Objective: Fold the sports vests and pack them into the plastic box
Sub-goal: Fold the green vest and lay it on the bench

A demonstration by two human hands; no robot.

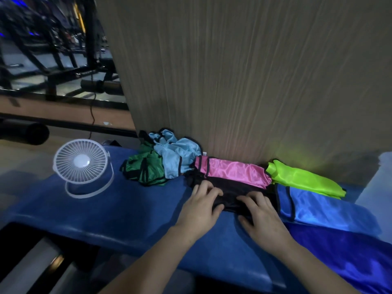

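Note:
A black vest [230,193] lies on the blue bench [131,209] in front of me. My left hand [201,209] grips its left end and my right hand [261,215] its right end, thumbs tucked under the cloth. Behind it, against the wall, lies a folded pink vest [235,171]. A folded lime vest [303,180] and a folded light blue vest [324,206] lie to the right, with a dark blue vest [347,253] nearer me. A crumpled pale blue vest [176,154] and a crumpled green vest [146,168] sit at the back left. No plastic box shows.
A small white desk fan [81,164] stands on the bench's left part. A wood-grain wall panel [244,81] rises right behind the vests. Gym equipment [53,49] fills the far left. The bench's front edge drops off below my forearms.

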